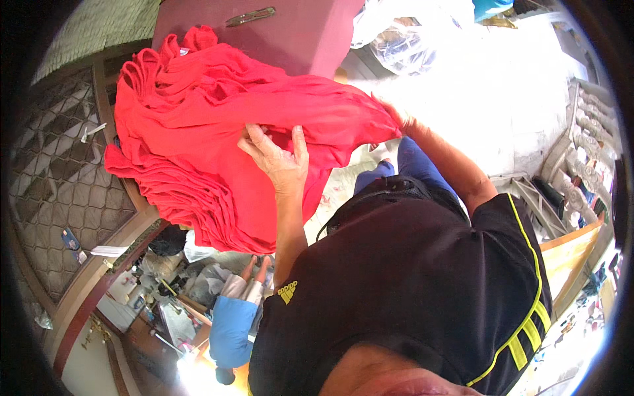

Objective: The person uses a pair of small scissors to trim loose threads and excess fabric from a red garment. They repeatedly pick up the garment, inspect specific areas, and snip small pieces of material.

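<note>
Cloth fills most of what we see: a thick stack of red fabric (198, 171), soft and matte, its many layers showing as thin stacked edges that droop in curves along the lower left side. We see the topmost layer pulled loose and stretched to the right in long diagonal folds, while bunched ruffles crowd the upper left corner. The stack lies on a dark maroon surface (310, 39), flat and smooth, where small metal thread snips (249, 16) lie well apart from the hands.

Our left hand (277, 158) presses on the cloth near the middle of the stack, fingers spread apart and partly tucked under a fold, the thumb lying on top; we cannot tell whether it grips a layer or merely rests there. Our right hand (396, 122) is at the far right tip of the stretched layer, closed around the gathered edge of the red fabric, mostly hidden by it.

Below, we see a black shirt (409, 284) with yellow stripes. To the left stands a metal mesh grille (59, 165) in a wooden frame. Clear crinkled plastic bags (403, 39) lie on the bright pale floor beyond.
</note>
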`<move>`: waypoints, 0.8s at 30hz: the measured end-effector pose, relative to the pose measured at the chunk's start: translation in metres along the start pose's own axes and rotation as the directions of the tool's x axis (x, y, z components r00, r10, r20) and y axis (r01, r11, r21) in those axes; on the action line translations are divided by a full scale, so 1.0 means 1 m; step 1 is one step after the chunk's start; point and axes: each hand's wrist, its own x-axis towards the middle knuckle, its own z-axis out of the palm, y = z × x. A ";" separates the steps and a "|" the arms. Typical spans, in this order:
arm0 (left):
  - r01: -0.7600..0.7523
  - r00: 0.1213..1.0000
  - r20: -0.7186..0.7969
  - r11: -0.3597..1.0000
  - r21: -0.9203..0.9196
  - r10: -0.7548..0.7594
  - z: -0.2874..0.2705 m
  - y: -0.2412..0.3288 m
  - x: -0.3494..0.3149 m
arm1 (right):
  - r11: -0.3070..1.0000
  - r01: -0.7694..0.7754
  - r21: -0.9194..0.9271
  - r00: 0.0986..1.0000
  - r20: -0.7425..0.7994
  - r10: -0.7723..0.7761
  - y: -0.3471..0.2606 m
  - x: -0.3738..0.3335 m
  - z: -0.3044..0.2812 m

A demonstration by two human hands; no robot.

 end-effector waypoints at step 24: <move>0.644 0.699 0.408 0.270 -0.716 -0.588 -0.108 0.010 -0.071 | 0.119 0.577 -0.808 0.813 0.582 0.008 0.042 -0.044 0.270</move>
